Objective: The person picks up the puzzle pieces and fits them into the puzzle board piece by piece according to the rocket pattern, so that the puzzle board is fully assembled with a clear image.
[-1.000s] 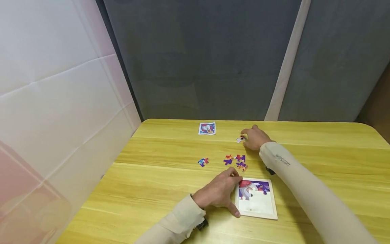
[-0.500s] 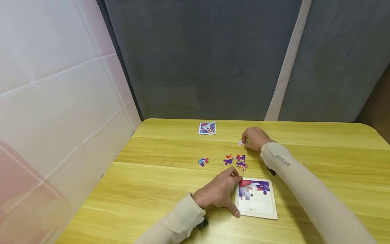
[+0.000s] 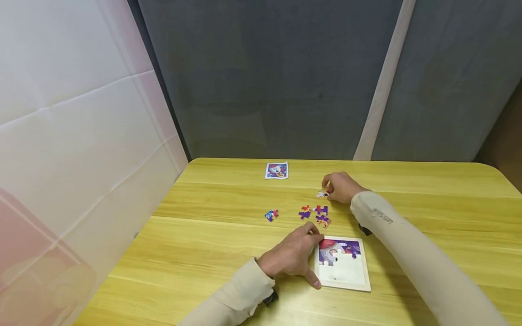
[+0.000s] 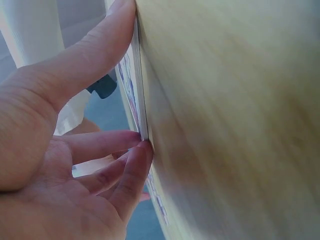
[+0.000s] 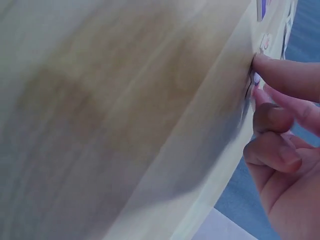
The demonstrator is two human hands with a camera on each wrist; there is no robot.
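1. On the yellow wooden table [image 3: 212, 253], going from left to right, the loose things come first: one blue-and-red piece [image 3: 271, 215] lies alone, and a small picture card [image 3: 277, 170] sits at the far edge.
2. Next, the left hand [image 3: 290, 259] rests beside the puzzle tray [image 3: 344, 281]. Its fingers are fairly straight; the thumb and fingertips press against the tray's left edge and steady it, without closing round it.
3. Judging by the tray, the work is early: only the top row of the picture is filled, and the pale lower part is bare.
4. Just beyond the tray, a cluster of purple-and-red pieces [image 3: 316, 214] waits, unplaced.
5. Farthest right, the right hand [image 3: 341, 186] has its fingers curled and pinches a small pale piece [image 3: 322, 194] low at the table surface, well apart from the tray. It seems barely lifted, if at all.
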